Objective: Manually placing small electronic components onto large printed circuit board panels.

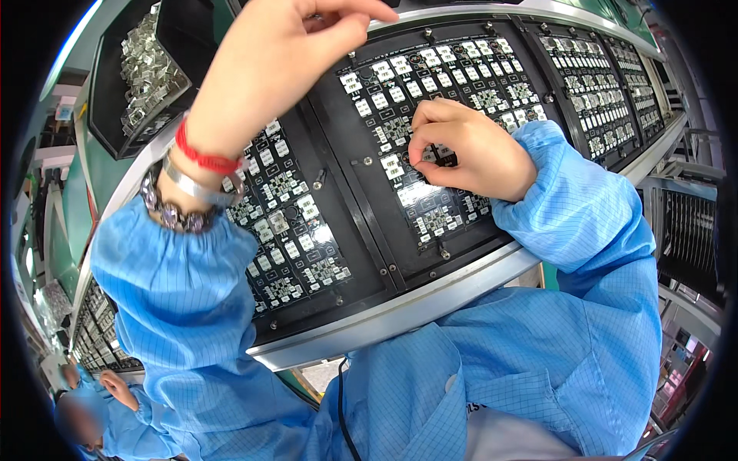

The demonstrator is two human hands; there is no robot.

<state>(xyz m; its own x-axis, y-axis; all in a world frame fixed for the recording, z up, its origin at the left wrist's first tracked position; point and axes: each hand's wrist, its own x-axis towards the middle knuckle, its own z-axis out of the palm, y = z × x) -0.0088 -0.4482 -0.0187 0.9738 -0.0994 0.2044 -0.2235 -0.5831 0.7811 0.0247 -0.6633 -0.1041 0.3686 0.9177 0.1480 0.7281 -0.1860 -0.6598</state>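
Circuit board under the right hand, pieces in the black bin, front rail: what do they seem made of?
Circuit board: probably coated laminate, dark and glossy, judging by white glare. Pieces: likely bright metal, given silvery glints, though small. Front rail: seemingly bare aluminium, satin grey with soft highlights.

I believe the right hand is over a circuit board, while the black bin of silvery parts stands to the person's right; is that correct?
Not quite: the head view shows the black bin of silvery parts on the person's left. The right hand is indeed over a circuit board.
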